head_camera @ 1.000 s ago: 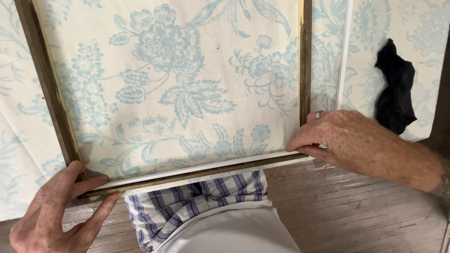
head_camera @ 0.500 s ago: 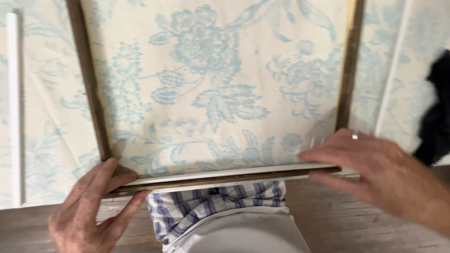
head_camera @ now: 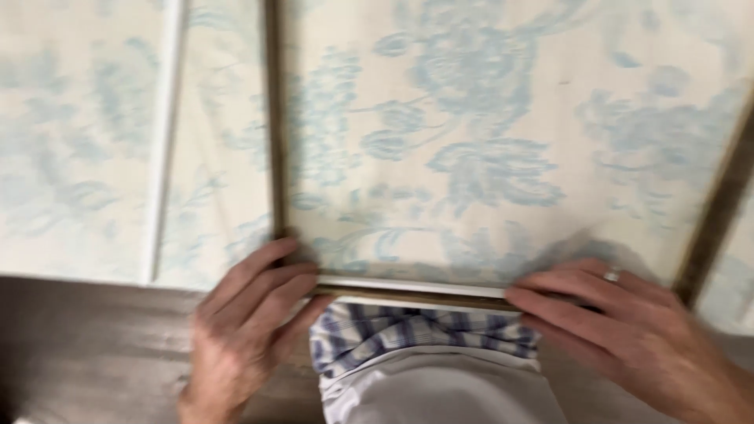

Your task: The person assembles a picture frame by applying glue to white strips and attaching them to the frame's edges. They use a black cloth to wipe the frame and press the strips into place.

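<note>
A head-worn camera is looking down at a work surface covered by a cream fabric [head_camera: 86, 157] printed with pale blue flowers. The whole view is blurring, so fine detail is hard to make out. Along the bottom, a dark wooden tabletop [head_camera: 86, 353] is showing below the fabric's near edge, and at the far left it is lying bare beside the hand.

On the left, a thin white strip [head_camera: 163, 149] is running up the fabric, well apart from the frame. Just right of it, a dark wooden frame [head_camera: 273, 118] is lying flat on the fabric, its left rail running upward out of view and its near rail crossing toward the right. The frame's top is being cut off by the picture's upper edge.

The left hand [head_camera: 247, 330] is resting at the frame's near left corner, fingers pressed together and lying flat over the rail, thumb tucked alongside. Its wrist is running off the bottom edge.

Between the hands, a white edge [head_camera: 408, 286] is showing along the near rail. Below it, a blue and white checked shirt [head_camera: 416, 334] and a pale grey garment [head_camera: 440, 392] are filling the lower middle.

The right hand [head_camera: 628, 322], wearing a ring [head_camera: 611, 275], is lying along the near rail toward the right corner, fingers straight and close together, covering the wood there. The frame's right rail [head_camera: 719, 216] is slanting up to the picture's right edge.
</note>
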